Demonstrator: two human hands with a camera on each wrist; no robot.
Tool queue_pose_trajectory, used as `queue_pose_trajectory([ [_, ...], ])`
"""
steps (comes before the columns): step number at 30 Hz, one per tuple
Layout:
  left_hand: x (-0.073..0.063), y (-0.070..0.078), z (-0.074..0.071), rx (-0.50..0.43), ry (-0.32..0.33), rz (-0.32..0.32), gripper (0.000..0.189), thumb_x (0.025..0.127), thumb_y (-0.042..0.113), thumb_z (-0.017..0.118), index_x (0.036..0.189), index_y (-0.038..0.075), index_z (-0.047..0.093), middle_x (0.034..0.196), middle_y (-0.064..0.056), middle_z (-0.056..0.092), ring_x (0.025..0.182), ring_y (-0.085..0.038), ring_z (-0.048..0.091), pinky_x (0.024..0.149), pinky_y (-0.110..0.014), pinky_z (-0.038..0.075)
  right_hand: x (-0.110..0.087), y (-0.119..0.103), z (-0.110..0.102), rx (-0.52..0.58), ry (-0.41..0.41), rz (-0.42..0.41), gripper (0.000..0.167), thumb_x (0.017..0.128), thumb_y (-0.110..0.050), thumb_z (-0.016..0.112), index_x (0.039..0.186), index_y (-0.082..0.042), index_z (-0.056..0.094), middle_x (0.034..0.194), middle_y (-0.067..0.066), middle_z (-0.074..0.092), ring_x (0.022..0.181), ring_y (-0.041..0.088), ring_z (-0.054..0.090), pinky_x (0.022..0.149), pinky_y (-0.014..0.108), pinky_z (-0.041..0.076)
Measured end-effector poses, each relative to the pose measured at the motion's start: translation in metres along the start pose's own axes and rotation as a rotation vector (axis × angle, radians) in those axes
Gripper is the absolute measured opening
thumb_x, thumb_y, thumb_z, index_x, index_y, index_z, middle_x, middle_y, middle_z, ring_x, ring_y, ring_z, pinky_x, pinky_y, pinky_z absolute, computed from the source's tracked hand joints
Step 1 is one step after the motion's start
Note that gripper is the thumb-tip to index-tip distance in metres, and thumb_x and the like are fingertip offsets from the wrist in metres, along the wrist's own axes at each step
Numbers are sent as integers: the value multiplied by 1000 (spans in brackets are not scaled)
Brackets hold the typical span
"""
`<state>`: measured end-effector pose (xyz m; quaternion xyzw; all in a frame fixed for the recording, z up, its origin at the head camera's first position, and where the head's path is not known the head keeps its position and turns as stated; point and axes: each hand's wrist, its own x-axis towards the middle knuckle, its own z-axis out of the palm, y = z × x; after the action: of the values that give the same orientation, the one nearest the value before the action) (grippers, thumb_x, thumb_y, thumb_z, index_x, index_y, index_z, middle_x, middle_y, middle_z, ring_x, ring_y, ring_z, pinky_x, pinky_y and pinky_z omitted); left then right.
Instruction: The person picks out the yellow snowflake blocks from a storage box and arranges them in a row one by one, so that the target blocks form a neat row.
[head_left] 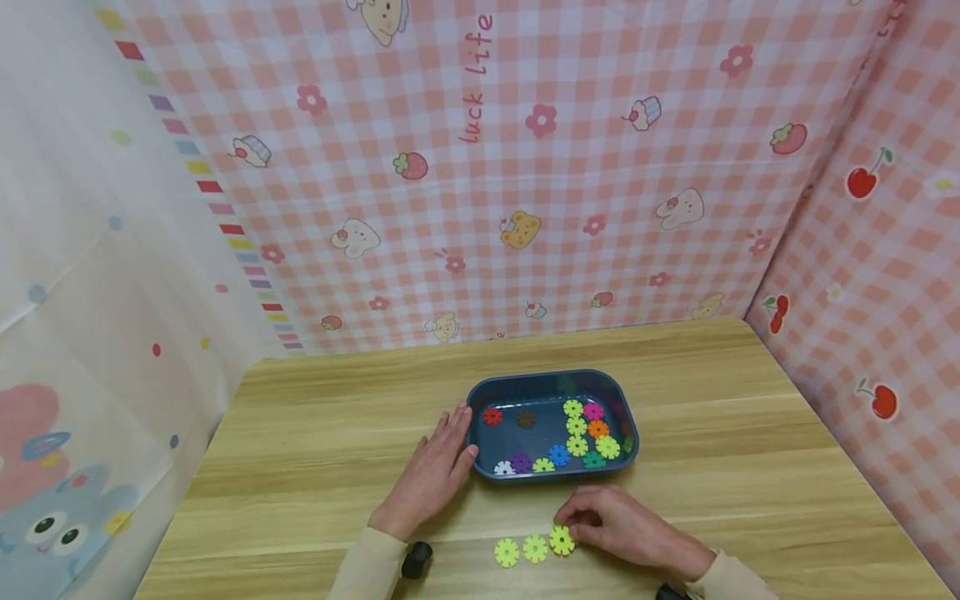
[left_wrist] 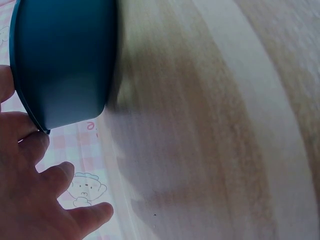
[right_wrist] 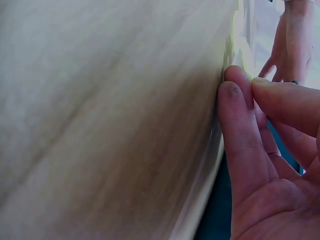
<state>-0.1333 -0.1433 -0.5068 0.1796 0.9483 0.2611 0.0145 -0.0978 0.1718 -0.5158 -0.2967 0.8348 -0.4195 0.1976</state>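
Observation:
My left hand (head_left: pixel 431 477) rests with its fingers extended against the left end of a dark blue tray (head_left: pixel 525 388). The left wrist view has that hand (left_wrist: pixel 30 185) at the rim of the tray (left_wrist: pixel 65 60), fingers spread. In front of the tray, my right hand (head_left: pixel 626 525) pinches a yellow-green snowflake disc (head_left: pixel 562 541) between thumb and fingers. To its left, a second yellow-green disc (head_left: pixel 536 548) and a third disc (head_left: pixel 507 552) lie on the table in a row. The right wrist view shows the pinching fingertips (right_wrist: pixel 237 75) close over the tabletop.
Inside the tray lie more discs: a red disc (head_left: pixel 492 417), a brown disc (head_left: pixel 526 419), a blue disc (head_left: pixel 558 455), an orange disc (head_left: pixel 598 429) and several others, mostly towards the right. A checked cloth (head_left: pixel 465 208) hangs behind the wooden table (head_left: pixel 337 417).

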Motion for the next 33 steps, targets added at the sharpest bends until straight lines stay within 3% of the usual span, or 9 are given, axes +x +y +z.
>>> queue_pose_trajectory([
  [19, 1, 0, 0, 10, -10, -9, 62, 112, 39, 40, 165, 10, 25, 172, -4, 20, 156, -35, 20, 118, -68, 26, -4, -5, -4, 58, -33, 64, 18, 99, -11, 70, 116, -10, 75, 105, -6, 76, 93, 3, 68, 85, 23, 57],
  [33, 2, 0, 1, 16, -12, -19, 62, 112, 38, 41, 165, 10, 25, 172, -4, 20, 156, -35, 21, 118, -68, 25, -12, -7, -10, -4, -45, -8, 21, 101, -14, 67, 120, -8, 73, 110, -6, 77, 98, 0, 68, 86, 22, 57],
])
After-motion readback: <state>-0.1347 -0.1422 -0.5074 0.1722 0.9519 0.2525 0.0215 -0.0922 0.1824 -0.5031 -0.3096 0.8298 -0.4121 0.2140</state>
